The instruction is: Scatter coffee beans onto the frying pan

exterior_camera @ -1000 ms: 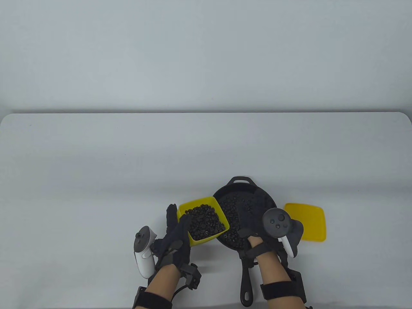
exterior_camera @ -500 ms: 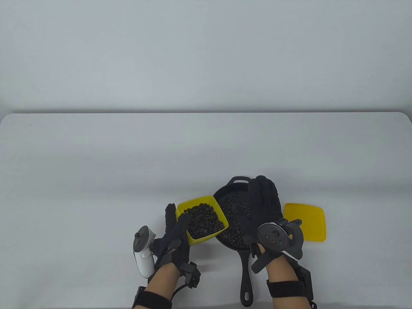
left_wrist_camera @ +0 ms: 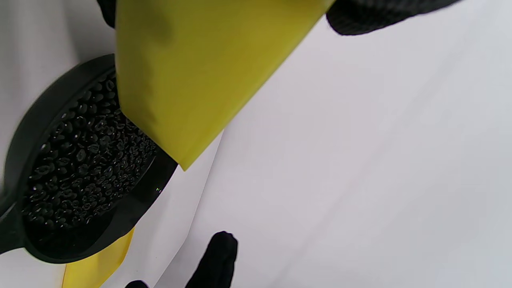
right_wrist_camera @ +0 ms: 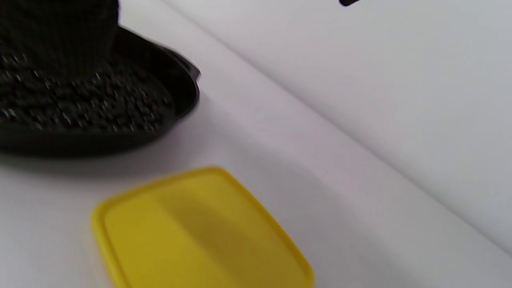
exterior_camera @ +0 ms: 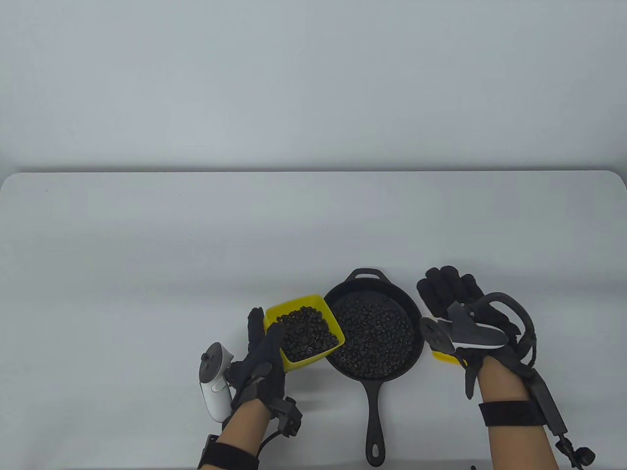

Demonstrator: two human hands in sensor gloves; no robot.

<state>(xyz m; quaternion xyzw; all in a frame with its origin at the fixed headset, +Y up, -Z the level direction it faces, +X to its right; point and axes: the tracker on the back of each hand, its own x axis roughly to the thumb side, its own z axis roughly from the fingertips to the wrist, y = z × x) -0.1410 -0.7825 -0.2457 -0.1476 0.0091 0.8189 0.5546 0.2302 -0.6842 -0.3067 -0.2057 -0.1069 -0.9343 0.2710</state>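
Left hand (exterior_camera: 259, 362) grips the yellow tub (exterior_camera: 304, 333) of coffee beans (exterior_camera: 307, 334), thumb over the near rim and fingers (exterior_camera: 255, 320) behind its left wall; the tub is tilted and lifted off the table (exterior_camera: 147, 293), its right corner overlapping the rim of the frying pan (exterior_camera: 374, 333). Pan sits on the table, handle toward the person, floor covered with beans. Right hand (exterior_camera: 458, 306) hovers right of the pan above the yellow lid (right_wrist_camera: 200, 232), fingers spread flat, holding nothing.
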